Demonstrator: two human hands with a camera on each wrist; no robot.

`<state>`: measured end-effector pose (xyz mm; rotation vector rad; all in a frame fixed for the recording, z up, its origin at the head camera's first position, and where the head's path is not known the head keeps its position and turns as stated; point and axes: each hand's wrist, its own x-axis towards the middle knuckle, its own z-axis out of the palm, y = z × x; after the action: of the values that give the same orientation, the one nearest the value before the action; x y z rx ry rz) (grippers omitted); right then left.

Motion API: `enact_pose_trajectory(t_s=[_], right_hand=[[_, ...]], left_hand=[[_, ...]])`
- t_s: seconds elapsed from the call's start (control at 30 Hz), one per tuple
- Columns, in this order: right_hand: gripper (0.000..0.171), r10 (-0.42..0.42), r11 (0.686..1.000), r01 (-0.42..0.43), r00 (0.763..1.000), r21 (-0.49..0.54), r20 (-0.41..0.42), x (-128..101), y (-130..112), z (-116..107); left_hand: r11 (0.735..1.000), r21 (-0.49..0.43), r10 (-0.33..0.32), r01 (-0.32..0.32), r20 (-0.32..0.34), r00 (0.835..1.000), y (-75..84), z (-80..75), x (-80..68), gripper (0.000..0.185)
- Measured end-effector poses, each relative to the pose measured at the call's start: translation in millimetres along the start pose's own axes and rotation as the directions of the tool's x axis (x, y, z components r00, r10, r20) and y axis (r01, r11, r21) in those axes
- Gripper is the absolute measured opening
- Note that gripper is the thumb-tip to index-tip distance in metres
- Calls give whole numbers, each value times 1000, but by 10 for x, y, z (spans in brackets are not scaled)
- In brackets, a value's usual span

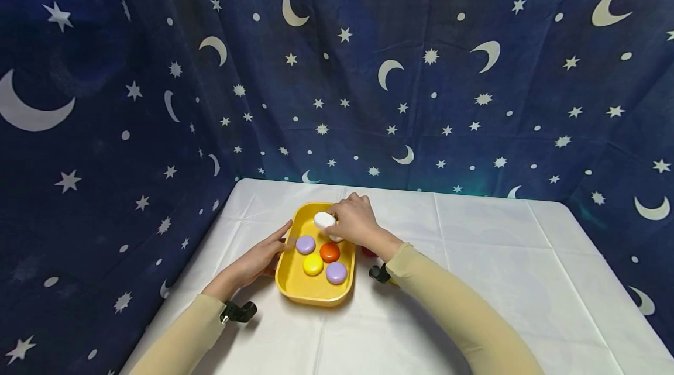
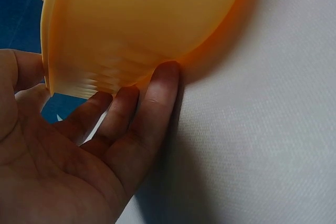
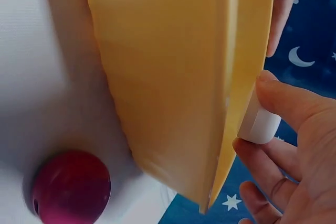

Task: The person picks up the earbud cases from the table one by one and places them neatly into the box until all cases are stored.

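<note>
A: Quick pass. Yellow tray (image 1: 295, 293) sits centre-low in the head view on the white tablecloth (image 1: 474, 281). What's in it?

B: Two purple discs (image 1: 305, 244) and (image 1: 336, 272), an orange disc (image 1: 330, 252) and a yellow disc (image 1: 313, 265). The white disc (image 1: 324, 220) is over the tray's far end, pinched in the right hand (image 1: 355, 220).

A: Confirmed on the right wrist view: thumb and fingers (image 3: 294, 103) curled round the white disc (image 3: 260, 124), right at the tray rim (image 3: 247, 77). Can't tell if it's touching the tray floor.

B: Left hand (image 1: 258, 261)?

A: Fingers straight, pressed against the tray's left wall; holding nothing. Left wrist view shows the fingertips (image 2: 163, 85) touching the tray's underside edge (image 2: 131, 30).

B: Anything outside the tray?

A: A dark red ball (image 3: 71, 187) on the cloth just beside the tray's right side, lower left of the right wrist frame; mostly hidden behind the forearm in the head view.

B: Progress call?

A: Looks like four discs are in, the white one is mid-placement, and the red piece is left out. Late stage, I'd judge.
</note>
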<state>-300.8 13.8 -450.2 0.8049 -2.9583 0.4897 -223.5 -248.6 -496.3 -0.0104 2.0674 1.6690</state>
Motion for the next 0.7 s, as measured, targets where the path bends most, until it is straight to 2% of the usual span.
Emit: enact_pose_trajectory(t_s=[0.1,0.33,0.57,0.7], right_hand=[[43,12,1000,-12,1000,-1,0,25,-30,37],[68,48,998,-48,999,-31,18,12,-17,40],[63,45,999,-44,998,25,-33,-75,109,-65],[61,22,999,-21,999,25,-46,-128,170,-102]], left_hand=[[1000,2,-3,3,1,1000,6,3,-3,68],[1000,-9,10,-10,3,1000,-5,5,-3,69],[1000,3,16,-16,6,1000,0,0,-1,68],[1000,3,13,-13,8,1000,5,2,1,68]])
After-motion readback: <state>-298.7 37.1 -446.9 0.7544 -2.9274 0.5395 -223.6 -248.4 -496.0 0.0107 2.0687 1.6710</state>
